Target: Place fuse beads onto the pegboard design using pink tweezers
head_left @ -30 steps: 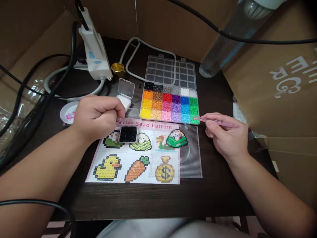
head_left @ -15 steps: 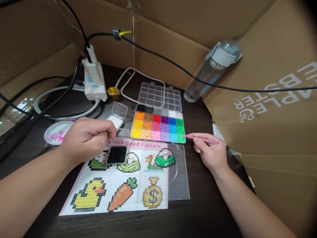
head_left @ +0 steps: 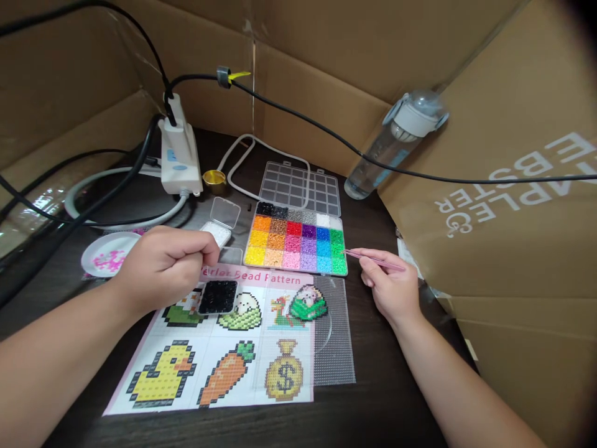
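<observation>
In my right hand (head_left: 390, 280) are pink tweezers (head_left: 380, 260), pinched between thumb and fingers, their tip at the green beads (head_left: 337, 251) on the right side of the sorted bead case (head_left: 295, 270). My left hand (head_left: 165, 264) is curled into a fist, its finger pads turned out of sight, so I cannot tell if anything is inside. Just beside it, a small box of black beads (head_left: 217, 297) rests on the bead pattern sheet (head_left: 200, 373). A green-and-white bead piece (head_left: 308, 303) lies over the sheet's right edge and a clear pegboard (head_left: 336, 354).
A white dish of pink beads (head_left: 109, 254), a small box of white beads (head_left: 216, 235) and a gold cup (head_left: 214, 180) sit left of the case. Behind are a power strip (head_left: 180, 162) and a water bottle (head_left: 396, 143). A black cable (head_left: 298, 115) crosses above; cardboard walls surround the table.
The whole scene sits slightly lower as the view tilts. My right hand and the tweezers have barely shifted, the tip still by the green beads. My left fist stays in place.
</observation>
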Demonstrator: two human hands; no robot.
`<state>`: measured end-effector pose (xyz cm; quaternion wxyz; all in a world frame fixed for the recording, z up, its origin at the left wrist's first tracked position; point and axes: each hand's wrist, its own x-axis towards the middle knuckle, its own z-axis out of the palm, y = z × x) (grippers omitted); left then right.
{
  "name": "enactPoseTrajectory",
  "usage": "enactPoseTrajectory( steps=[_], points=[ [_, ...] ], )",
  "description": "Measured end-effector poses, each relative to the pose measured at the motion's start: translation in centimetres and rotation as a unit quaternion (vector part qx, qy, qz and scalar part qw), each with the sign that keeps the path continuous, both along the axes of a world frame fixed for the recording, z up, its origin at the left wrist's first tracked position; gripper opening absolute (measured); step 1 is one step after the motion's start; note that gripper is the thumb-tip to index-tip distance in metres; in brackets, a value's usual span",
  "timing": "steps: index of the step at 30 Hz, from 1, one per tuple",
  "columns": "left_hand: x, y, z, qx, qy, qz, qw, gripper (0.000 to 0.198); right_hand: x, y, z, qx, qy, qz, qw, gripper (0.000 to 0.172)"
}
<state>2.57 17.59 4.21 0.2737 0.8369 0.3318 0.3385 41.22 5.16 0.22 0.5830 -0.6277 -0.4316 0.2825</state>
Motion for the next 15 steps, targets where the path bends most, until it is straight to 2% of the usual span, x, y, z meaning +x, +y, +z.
enactPoseTrajectory(
  steps=[15],
  points=[
    [0.01,0.05,-0.39,-0.016,0.001,0.000,1.000,0.020,-0.16,0.62,0.28,-0.032,-0.019,0.004,0.999,0.019]
  ],
)
